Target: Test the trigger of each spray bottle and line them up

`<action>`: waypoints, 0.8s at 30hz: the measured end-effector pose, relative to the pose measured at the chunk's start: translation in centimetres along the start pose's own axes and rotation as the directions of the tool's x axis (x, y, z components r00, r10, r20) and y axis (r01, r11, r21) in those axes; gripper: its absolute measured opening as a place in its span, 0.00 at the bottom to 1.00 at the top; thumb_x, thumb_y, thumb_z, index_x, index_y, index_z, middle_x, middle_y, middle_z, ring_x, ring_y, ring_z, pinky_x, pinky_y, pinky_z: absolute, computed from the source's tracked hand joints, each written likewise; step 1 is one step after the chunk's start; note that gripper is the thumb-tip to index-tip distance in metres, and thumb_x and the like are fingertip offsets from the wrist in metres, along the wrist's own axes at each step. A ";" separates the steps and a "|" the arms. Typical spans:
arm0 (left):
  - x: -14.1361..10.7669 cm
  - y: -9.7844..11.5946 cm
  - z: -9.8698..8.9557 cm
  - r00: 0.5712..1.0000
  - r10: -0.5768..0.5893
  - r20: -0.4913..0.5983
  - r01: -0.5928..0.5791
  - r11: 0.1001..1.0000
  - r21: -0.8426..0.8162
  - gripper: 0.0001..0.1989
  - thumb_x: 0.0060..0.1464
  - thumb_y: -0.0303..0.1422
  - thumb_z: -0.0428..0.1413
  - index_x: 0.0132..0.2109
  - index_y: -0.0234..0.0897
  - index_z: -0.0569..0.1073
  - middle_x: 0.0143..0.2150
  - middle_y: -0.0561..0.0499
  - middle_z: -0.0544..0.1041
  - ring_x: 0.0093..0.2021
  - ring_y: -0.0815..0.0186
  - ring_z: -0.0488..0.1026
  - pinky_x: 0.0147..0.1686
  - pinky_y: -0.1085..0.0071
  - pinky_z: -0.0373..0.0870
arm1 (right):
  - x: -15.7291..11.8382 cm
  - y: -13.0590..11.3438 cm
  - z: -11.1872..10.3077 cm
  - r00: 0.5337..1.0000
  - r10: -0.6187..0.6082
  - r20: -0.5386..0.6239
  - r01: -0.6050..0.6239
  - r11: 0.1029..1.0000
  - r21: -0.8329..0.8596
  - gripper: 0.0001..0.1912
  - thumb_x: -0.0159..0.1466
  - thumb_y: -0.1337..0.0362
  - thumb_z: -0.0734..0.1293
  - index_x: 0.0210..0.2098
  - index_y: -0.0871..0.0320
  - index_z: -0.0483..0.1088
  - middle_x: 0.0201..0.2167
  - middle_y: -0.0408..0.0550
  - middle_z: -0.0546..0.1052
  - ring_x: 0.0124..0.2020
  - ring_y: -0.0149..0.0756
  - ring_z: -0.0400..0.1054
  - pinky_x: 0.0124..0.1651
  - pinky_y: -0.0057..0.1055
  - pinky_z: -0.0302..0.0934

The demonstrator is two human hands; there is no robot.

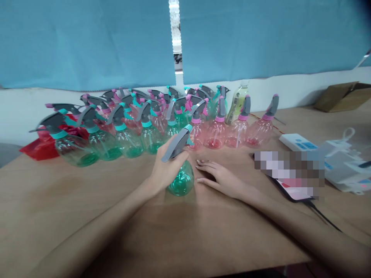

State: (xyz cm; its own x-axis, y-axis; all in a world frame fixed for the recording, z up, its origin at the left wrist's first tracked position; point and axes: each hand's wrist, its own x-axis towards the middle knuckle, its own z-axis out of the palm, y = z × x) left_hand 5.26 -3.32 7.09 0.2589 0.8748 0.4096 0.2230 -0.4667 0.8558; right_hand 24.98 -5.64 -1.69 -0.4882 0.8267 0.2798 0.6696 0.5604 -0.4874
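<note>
1. From my distant seat, I see nearest the bare wooden table (174, 239).
2. The left hand (166, 166) curls closely around the neck of a green spray bottle (181, 184), below its grey spray head. The bottle is nearly upright, in front of the rows; whether its base touches the table, I cannot tell.
3. The right hand (220, 177) holds nothing — its fingers are a little spread, the thumb apart, just beside the bottle.
4. I judge the step in hand to be the placing or handling of this single bottle. The next move, I think, calls for a firm left grip, a level base, and the right hand ready to steady.
5. Farther, green bottles (131, 146) stand at left and pink bottles (215, 139) at right — close together, so a careless push could disturb them.
6. Behind them I see more spray heads, then a blue curtain (101, 42).
</note>
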 end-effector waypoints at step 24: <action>-2.8 0.1 -6.1 0.999 -0.032 -0.004 0.032 0.997 0.065 0.19 0.51 0.28 0.56 0.51 0.40 0.70 0.42 0.49 0.77 0.44 0.58 0.77 0.42 0.64 0.71 | 0.1 0.1 -1.1 0.991 -0.003 0.135 0.022 0.990 -0.141 0.28 0.66 0.48 0.58 0.59 0.59 0.65 0.61 0.54 0.67 0.61 0.47 0.60 0.62 0.48 0.55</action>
State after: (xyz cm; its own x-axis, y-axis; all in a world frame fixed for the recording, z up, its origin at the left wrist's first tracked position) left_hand -1.21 -4.99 7.99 0.2481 0.8897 0.3832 0.2922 -0.4459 0.8461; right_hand 25.55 -5.45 -0.80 -0.5613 0.8107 0.1665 0.7310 0.5800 -0.3594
